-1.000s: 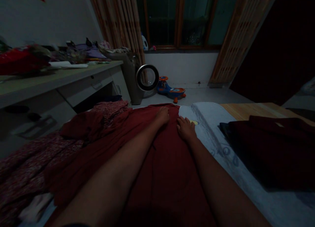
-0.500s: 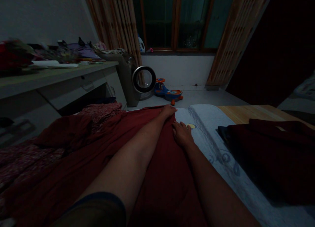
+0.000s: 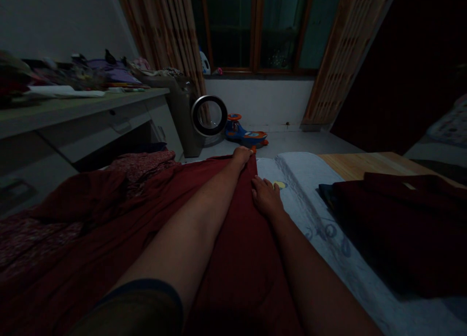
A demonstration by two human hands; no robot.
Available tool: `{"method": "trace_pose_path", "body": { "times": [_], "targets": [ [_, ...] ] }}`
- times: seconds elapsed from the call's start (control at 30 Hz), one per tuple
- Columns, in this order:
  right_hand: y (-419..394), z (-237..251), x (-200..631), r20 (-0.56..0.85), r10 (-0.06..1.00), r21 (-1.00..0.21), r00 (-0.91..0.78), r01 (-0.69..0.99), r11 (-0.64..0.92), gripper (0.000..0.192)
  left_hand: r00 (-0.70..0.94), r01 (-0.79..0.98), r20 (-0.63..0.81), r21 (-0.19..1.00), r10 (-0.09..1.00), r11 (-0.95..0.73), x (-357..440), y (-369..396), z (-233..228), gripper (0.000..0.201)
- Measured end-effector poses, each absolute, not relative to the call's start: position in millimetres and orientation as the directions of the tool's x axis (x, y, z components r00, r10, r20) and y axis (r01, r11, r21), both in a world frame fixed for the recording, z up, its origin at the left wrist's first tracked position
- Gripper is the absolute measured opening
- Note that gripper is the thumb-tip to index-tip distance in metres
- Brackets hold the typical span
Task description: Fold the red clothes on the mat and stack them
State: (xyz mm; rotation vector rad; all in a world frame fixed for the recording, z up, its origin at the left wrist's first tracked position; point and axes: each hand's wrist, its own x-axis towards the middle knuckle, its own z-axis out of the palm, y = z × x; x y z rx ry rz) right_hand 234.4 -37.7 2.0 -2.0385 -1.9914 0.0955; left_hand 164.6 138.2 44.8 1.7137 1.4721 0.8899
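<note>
A dark red cloth [image 3: 241,238], perhaps a garment, lies spread over the bed in front of me. My left hand [image 3: 243,156] is closed on its far right corner, which is raised a little. Nearer to me, my right hand [image 3: 267,196] rests on the cloth's right edge with its fingers apart, partly over the pale patterned sheet [image 3: 299,180]. On the left the red cloth is bunched beside a speckled reddish fabric [image 3: 146,165].
Folded dark maroon clothing [image 3: 401,224] lies at the right, near a wooden board [image 3: 350,166]. A cluttered desk [image 3: 120,102] runs along the left. Beyond the bed are a washing machine with its round door [image 3: 209,115] open and a blue-orange ride-on toy [image 3: 244,134].
My left hand has lifted slightly with the cloth's corner, pulling it up. The right hand stays at the cloth's edge. The view has shifted a little.
</note>
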Motion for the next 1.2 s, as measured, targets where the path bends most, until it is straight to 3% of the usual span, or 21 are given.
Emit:
{"method": "trace_pose_path", "body": {
  "times": [0.07, 0.23, 0.33, 0.4, 0.47, 0.67, 0.83, 1.03, 1.2],
  "targets": [
    [-38, 2, 234, 0.143, 0.989, -0.243, 0.046, 0.97, -0.01, 0.045, 0.141, 0.552, 0.08, 0.821, 0.987, -0.146, 164, 133, 39, 0.024],
    [-38, 3, 234, 0.127, 0.991, -0.247, 0.05, 0.969, -0.017, 0.047, 0.191, 0.637, 0.233, 0.709, 0.954, -0.301, 156, 112, 32, 0.044],
    [-38, 3, 233, 0.126, 0.99, -0.241, 0.055, 0.97, -0.024, 0.048, 0.353, 0.735, 0.345, 0.473, 0.87, -0.486, 150, 98, 30, 0.038],
    [-38, 2, 233, 0.14, 0.989, -0.237, 0.054, 0.971, -0.019, 0.048, 0.544, 0.75, 0.278, 0.263, 0.792, -0.608, 147, 92, 27, 0.029],
    [-38, 2, 233, 0.144, 0.988, -0.235, 0.054, 0.972, -0.019, 0.049, 0.638, 0.733, 0.159, 0.171, 0.753, -0.658, 145, 90, 23, 0.023],
    [-37, 2, 233, 0.132, 0.99, -0.246, 0.056, 0.969, -0.022, 0.048, 0.623, 0.759, 0.075, 0.183, 0.779, -0.625, 142, 104, 14, 0.033],
    [-37, 2, 233, 0.137, 0.989, -0.261, 0.056, 0.965, -0.018, 0.046, 0.574, 0.779, 0.082, 0.252, 0.815, -0.574, 145, 110, 18, 0.029],
    [-38, 1, 233, 0.147, 0.987, -0.278, 0.057, 0.96, -0.014, 0.045, 0.428, 0.793, 0.157, 0.406, 0.89, -0.454, 149, 116, 20, 0.033],
    [-36, 0, 234, 0.146, 0.988, -0.263, 0.052, 0.965, -0.012, 0.045, 0.482, 0.703, 0.087, 0.555, 0.872, -0.444, 157, 131, 23, 0.043]
  ]
}}
